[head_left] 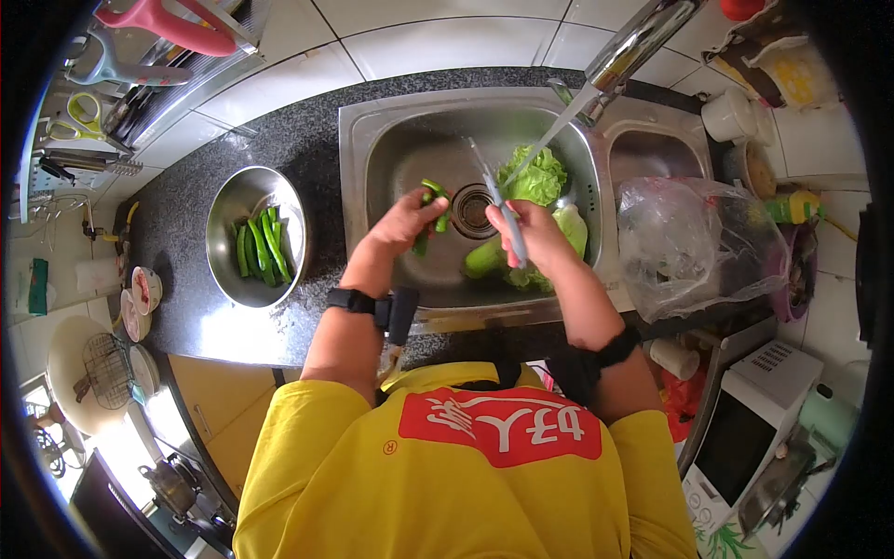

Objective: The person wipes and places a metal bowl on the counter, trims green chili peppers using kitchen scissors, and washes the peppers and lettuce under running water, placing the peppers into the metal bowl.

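Note:
My left hand (402,224) is closed around a green pepper (435,193) over the left part of the sink (396,158). In my right hand (545,235) is a small knife (494,186) with a grey handle, its blade angled up and away from me, apart from the pepper. Below the hands, the sink holds a leafy green lettuce (537,177) and a long pale-green vegetable (483,259), partly hidden by my right hand. To the left, a steel bowl (220,265) contains several long green peppers (270,244).
A chrome faucet (610,70) reaches over the sink, with water apparently running toward the lettuce. On the right, a clear plastic bag (684,247) lies beside the small second basin (652,154). Knives and scissors (86,114) hang at the upper left. A microwave (750,429) stands lower right.

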A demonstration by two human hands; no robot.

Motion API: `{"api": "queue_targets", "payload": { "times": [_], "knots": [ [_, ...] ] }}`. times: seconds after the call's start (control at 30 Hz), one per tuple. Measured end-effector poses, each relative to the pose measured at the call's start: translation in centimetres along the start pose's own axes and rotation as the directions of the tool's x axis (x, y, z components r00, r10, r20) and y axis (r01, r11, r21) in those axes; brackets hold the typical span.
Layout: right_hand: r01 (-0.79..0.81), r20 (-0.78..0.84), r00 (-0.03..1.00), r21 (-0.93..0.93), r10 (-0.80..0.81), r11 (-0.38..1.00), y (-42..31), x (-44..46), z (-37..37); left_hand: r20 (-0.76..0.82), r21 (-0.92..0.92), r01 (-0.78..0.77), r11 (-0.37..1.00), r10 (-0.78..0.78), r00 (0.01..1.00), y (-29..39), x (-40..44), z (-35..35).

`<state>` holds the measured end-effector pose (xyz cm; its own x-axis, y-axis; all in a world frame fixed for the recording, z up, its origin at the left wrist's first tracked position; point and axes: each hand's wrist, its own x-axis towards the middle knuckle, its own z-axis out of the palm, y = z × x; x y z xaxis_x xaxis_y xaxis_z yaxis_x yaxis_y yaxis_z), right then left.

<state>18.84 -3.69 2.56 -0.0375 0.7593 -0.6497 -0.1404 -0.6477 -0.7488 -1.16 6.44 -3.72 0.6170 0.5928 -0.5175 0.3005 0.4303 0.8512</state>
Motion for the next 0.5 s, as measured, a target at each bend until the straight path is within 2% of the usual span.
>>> {"api": "queue_targets", "payload": {
  "times": [0.07, 0.1, 0.13, 0.17, 0.2, 0.27, 0.3, 0.33, 0.4, 0.47, 0.5],
  "knots": [
    [0.083, -0.221, 0.958, -0.387, -0.180, 0.918, 1.6, 2.2, 0.9, -0.049, -0.338, -0.041, 0.940, 0.026, 0.998, 1.7, -1.4, -0.4],
    [0.064, -0.231, 0.951, -0.498, -0.204, 0.865, 1.9, 2.9, 1.7, -0.047, -0.333, -0.038, 0.942, 0.024, 0.999, 2.5, -1.9, -0.5],
    [0.080, -0.172, 0.953, -0.647, -0.248, 0.758, 3.2, 5.0, 2.1, -0.046, -0.422, -0.063, 0.904, 0.048, 0.998, 3.1, -2.3, -0.7],
    [0.081, -0.199, 0.936, -0.681, -0.291, 0.727, 5.0, 7.0, 2.8, -0.047, -0.506, -0.086, 0.858, 0.072, 0.996, 3.5, -2.6, -0.9],
    [0.079, -0.225, 0.915, -0.715, -0.336, 0.695, 5.9, 8.4, 3.7, -0.043, -0.499, -0.086, 0.862, 0.074, 0.996, 3.7, -2.7, -1.0],
    [0.071, -0.217, 0.912, -0.751, -0.347, 0.656, 6.0, 8.7, 5.5, -0.026, -0.652, -0.080, 0.754, 0.083, 0.996, 3.9, -2.8, -0.9],
    [-0.003, -0.259, 0.920, -0.756, -0.294, 0.655, 6.1, 9.2, 6.5, -0.038, -0.717, -0.061, 0.694, 0.048, 0.998, 4.0, -2.8, -0.7],
    [-0.057, -0.257, 0.943, -0.754, -0.213, 0.655, 6.2, 9.6, 7.1, -0.032, -0.712, -0.057, 0.700, 0.049, 0.998, 3.9, -2.9, -0.6],
    [-0.067, -0.268, 0.938, -0.765, -0.222, 0.640, 7.0, 10.2, 8.1, -0.011, -0.785, -0.006, 0.619, -0.004, 1.000, 3.4, -2.8, -0.6],
    [-0.059, -0.278, 0.920, -0.794, -0.275, 0.605, 9.3, 11.5, 8.8, -0.001, -0.791, 0.005, 0.612, -0.010, 1.000, 3.2, -2.9, -0.5],
    [-0.056, -0.282, 0.903, -0.826, -0.325, 0.561, 9.7, 11.6, 9.0, -0.047, -0.739, -0.021, 0.674, -0.020, 0.999, 3.5, -3.0, -0.2]
  ]
}}
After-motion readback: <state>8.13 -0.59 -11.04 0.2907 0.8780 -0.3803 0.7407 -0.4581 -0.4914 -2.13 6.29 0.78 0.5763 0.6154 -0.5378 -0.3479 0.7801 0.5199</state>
